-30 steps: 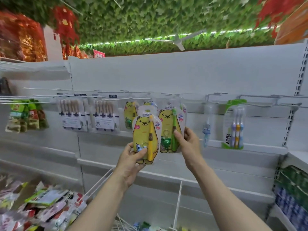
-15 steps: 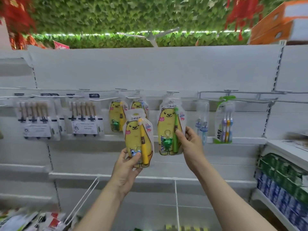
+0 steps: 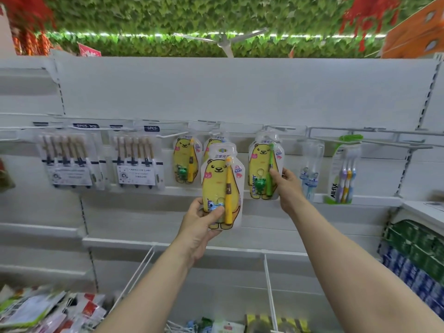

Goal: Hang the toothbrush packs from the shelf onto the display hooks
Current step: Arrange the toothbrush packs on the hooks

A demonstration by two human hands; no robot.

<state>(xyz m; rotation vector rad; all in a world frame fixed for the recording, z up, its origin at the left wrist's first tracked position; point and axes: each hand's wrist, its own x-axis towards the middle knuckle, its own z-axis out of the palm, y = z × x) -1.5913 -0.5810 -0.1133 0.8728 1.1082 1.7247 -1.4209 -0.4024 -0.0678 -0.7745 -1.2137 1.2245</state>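
My left hand (image 3: pixel 200 223) grips the bottom of a yellow bear toothbrush pack with a yellow brush (image 3: pixel 222 186), held upright in front of the display, its hang hole just below the hooks. My right hand (image 3: pixel 286 186) pinches the right edge of a second bear pack with a green brush (image 3: pixel 260 167), whose top sits up at a white display hook (image 3: pixel 278 128). Two more bear packs (image 3: pixel 186 159) hang to the left behind the held one.
Multi-brush packs (image 3: pixel 137 159) hang at the left. A clear pack (image 3: pixel 310 162) and an All-fix pack (image 3: pixel 343 171) hang at the right. White wire dividers (image 3: pixel 268 280) and loose packets (image 3: pixel 48 311) lie on the shelf below. Stacked boxes (image 3: pixel 415 258) fill the right shelf.
The view has shifted slightly right and down. Both hands have risen a little, and the green-brush pack now sits higher, at its hook.
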